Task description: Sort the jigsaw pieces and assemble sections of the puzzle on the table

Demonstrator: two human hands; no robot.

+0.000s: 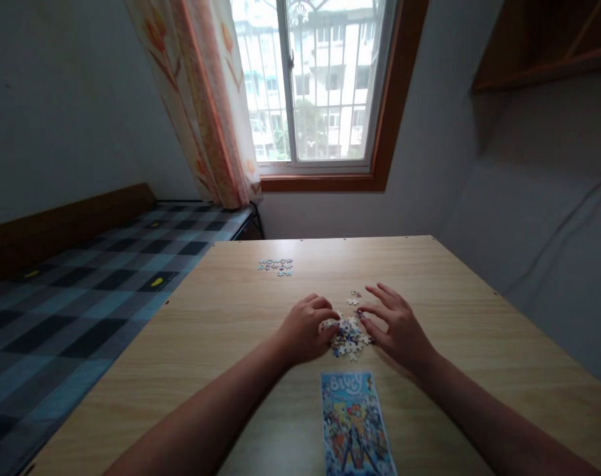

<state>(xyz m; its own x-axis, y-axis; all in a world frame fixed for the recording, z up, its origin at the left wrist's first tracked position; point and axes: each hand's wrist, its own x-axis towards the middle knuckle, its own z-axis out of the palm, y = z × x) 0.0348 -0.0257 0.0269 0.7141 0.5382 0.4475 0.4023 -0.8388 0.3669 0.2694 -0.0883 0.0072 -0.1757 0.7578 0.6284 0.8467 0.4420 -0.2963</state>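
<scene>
1. Picture sheet [356, 423] nearest me; just beyond, the puzzle pile [350, 338] on the bench [181, 370].
2. My left hand [307, 330] half-curls there, its hold I can't tell; my right hand [399, 330] spreads loosely, seemingly unladen.
3. Sorting, I judge; picking calls for a fingertip pinch.
4. Joined-looking pieces [284, 266] lie far left.

A home bedroom, shown by the checked bed [112, 291] at left and flowered curtain [205, 106] beside the far window [332, 99].

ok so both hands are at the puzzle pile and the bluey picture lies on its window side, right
Not quite: the head view shows the Bluey picture on the side away from the window. The left hand and right hand are indeed at the puzzle pile.
</scene>
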